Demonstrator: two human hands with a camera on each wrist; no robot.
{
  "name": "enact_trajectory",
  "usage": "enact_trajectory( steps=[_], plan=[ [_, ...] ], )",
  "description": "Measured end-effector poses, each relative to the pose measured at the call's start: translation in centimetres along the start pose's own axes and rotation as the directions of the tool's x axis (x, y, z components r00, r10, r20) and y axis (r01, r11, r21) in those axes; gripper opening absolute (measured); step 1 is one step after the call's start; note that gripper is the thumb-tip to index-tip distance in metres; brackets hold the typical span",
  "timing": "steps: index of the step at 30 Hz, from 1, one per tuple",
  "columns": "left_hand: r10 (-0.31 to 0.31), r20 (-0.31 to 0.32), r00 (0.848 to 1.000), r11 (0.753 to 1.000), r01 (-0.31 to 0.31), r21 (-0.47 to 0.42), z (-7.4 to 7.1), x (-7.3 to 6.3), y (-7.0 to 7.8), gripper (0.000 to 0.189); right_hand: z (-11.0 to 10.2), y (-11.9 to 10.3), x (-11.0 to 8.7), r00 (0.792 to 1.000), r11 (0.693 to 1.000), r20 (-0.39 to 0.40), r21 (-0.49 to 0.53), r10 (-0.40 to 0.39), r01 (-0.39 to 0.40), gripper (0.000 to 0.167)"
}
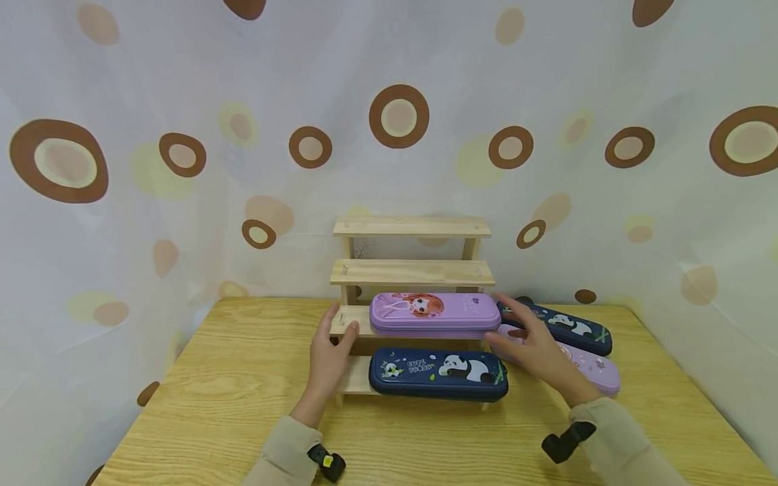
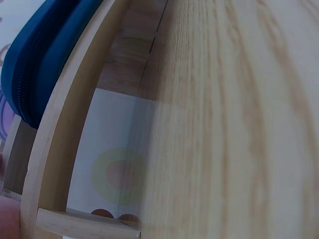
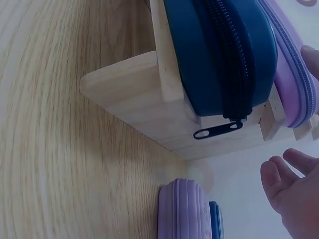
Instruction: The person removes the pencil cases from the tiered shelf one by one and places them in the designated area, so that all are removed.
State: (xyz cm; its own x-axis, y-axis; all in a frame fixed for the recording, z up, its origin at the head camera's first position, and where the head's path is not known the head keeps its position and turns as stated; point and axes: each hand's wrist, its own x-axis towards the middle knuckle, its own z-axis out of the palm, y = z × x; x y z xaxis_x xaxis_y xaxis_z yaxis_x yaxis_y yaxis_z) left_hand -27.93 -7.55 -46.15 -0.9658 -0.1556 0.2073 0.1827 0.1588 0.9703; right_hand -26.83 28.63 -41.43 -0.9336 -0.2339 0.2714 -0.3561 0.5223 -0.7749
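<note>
A purple pencil case (image 1: 436, 314) with a cartoon girl on its lid lies on the second step of a wooden stepped rack (image 1: 413, 272). Below it, a dark blue panda pencil case (image 1: 437, 375) lies on the lowest step. My left hand (image 1: 328, 354) is at the rack's left side, thumb and fingers spread, apart from the purple case. At that case's right end is my right hand (image 1: 537, 347), fingers spread; whether a fingertip touches it I cannot tell. In the right wrist view, a zip pull (image 3: 218, 131) hangs from the blue case.
Right of the rack, another dark blue panda case (image 1: 571, 326) and another purple case (image 1: 592, 368) lie on the wooden table (image 1: 255, 391). The rack's top step (image 1: 413, 227) stands near a dotted curtain (image 1: 358, 74) at the back.
</note>
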Motion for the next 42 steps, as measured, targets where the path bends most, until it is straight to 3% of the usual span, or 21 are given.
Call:
enact_trajectory(
  steps=[10,22,34,42],
  plan=[
    [0.013,-0.002,1.000,1.000,-0.013,0.007,0.0,-0.1,0.0,0.063,0.7,-0.5,0.8,0.999,1.000,0.036,0.026,-0.014,0.013,0.076],
    [0.017,-0.004,1.000,1.000,-0.017,0.013,0.0,-0.1,-0.1,0.064,1.6,-0.8,1.5,0.998,0.998,0.055,-0.056,0.030,-0.027,0.080],
    [0.026,-0.004,1.000,1.000,-0.026,0.008,0.0,0.0,0.1,0.063,1.1,-1.4,1.5,0.998,0.986,0.005,-0.157,0.057,-0.055,0.086],
    [0.010,-0.010,1.000,1.000,-0.010,0.012,-0.1,0.0,0.0,0.062,0.8,-1.4,0.8,0.997,0.990,-0.017,-0.112,0.081,-0.082,0.086]
  ],
)
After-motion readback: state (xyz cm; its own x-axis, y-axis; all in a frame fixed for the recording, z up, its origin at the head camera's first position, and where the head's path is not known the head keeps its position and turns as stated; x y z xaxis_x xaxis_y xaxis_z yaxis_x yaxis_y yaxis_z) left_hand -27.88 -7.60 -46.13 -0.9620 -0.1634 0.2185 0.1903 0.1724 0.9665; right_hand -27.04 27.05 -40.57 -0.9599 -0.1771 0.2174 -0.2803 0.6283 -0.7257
